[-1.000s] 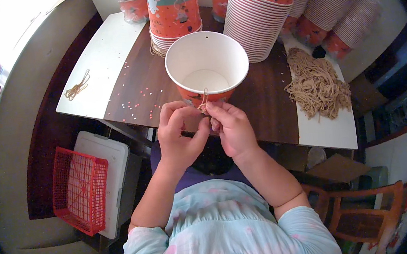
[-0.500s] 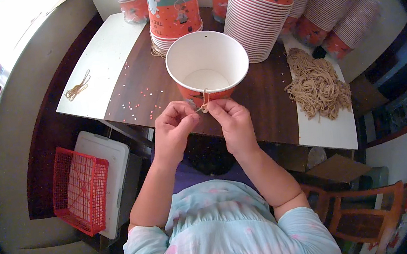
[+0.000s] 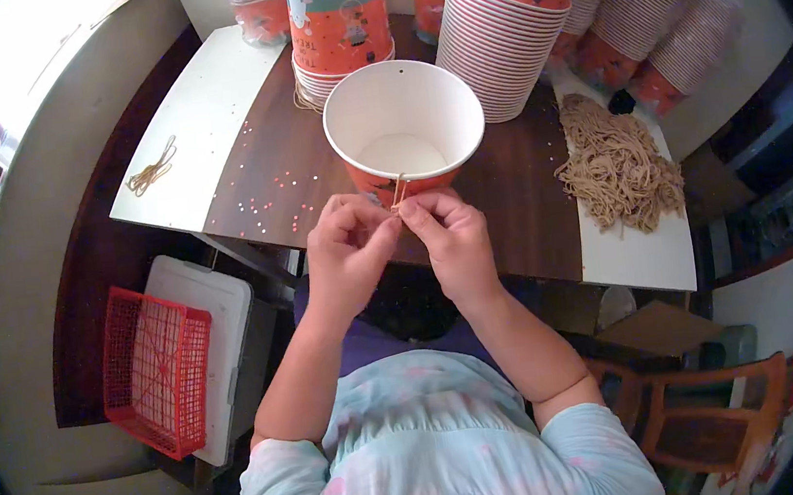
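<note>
An orange paper bucket (image 3: 404,127) with a white inside stands open on the brown table (image 3: 518,195), close to its near edge. A thin tan string (image 3: 399,190) hangs from the bucket's near wall. My left hand (image 3: 346,249) and my right hand (image 3: 447,237) meet just below the rim, and both pinch that string between thumb and fingers. The string's lower end is hidden by my fingertips.
Tall stacks of the same orange buckets (image 3: 506,25) fill the table's far side. A heap of tan strings (image 3: 616,167) lies on a white board at the right, a few strings (image 3: 151,170) on the white board at the left. A red basket (image 3: 153,367) sits on the floor.
My two hands have shifted slightly while working the string at the bucket's wall. The bucket has stayed in place.
</note>
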### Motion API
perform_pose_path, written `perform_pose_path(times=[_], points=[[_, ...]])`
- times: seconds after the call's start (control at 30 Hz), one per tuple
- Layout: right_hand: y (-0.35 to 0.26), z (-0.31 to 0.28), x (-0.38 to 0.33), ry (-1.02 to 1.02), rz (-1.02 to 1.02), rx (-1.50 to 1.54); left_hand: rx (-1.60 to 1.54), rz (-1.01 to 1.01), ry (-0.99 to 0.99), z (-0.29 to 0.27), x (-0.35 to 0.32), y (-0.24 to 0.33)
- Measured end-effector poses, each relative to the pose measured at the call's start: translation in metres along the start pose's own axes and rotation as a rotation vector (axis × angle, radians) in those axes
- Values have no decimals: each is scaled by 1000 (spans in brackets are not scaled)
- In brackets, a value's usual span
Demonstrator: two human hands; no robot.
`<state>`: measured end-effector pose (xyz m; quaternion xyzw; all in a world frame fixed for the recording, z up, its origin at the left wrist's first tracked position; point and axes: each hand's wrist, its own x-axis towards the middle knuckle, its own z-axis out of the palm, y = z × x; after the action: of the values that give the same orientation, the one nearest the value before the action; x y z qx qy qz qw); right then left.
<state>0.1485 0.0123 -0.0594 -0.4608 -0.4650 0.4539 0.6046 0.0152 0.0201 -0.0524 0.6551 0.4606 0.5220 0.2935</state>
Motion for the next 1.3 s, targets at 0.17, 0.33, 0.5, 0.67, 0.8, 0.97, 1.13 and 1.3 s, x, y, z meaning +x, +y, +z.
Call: perform_pose_path(times=[0.17,0.33,0.5,0.67,0.8,0.97,1.13,1.3], points=[[1,-5,5,-11,-60,-65,-753,-372,-82,-9,3,-4],[1,-4,4,-20,21,21,-212,90,-10,-6,-3,-7],[5,-5,6,-44,60,46,36,287,22,-1,-1,-4],[4,-4,6,-54,65,89,59,313,32,0,0,-4],[4,-4,6,-62,77,96,83,315,44,1,-1,-8],[-3,-4,5,-55,144,55,89,264,55,1,0,-8],[-3,-5,7,-74,141,143,-176,-7,19,3,-2,-19],[-7,-3,8,-48,160,154,-188,-43,13,2,-2,-18]])
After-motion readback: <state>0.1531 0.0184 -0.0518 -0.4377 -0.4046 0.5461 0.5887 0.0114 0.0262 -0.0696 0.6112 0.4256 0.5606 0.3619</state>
